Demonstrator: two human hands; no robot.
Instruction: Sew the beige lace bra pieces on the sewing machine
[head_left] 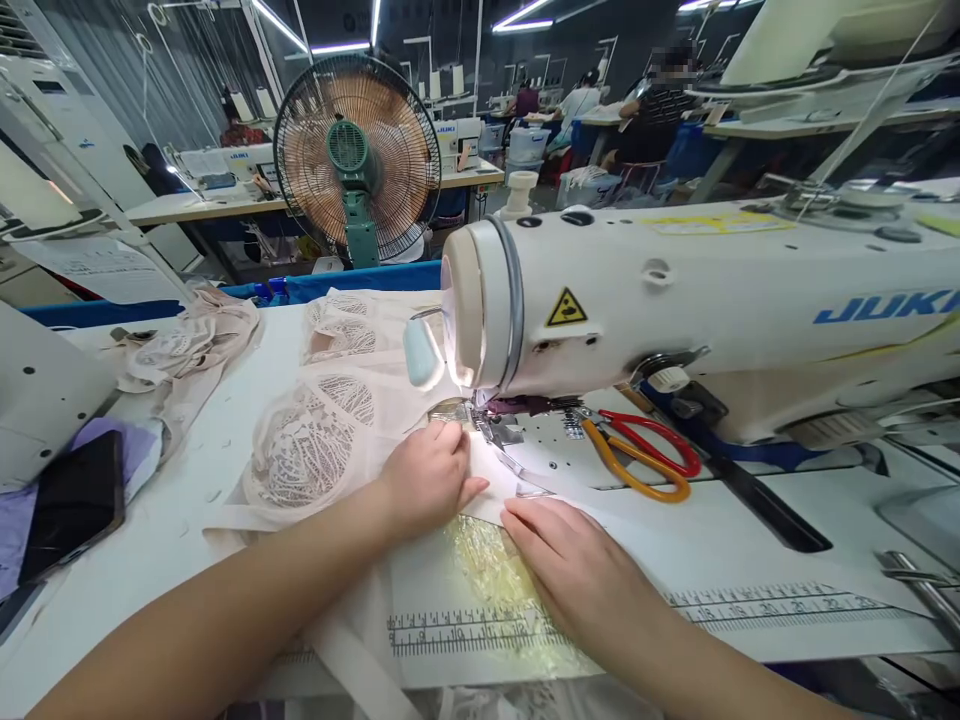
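White surface point(195, 590) carries a pale lace garment point(307, 455) left of the bunched left hand point(426, 478), long axis running near to far; straighter-fingered right hand point(577, 560) also touches pale cloth point(489, 468); I can't tell whether either pinches.

A black smartphone point(79, 510) lies toward the desk's point(176, 520) left edge; a green-hubbed electric fan point(347, 150) stands beyond the far edge.

The lace garment point(307, 455) is seen as matt and openwork. A smooth, glossy finish is shown by the sewing machine point(600, 270); shiny metal is noted at the presser foot point(495, 427). Yellow film point(487, 560) is recorded as crinkled, glossy.
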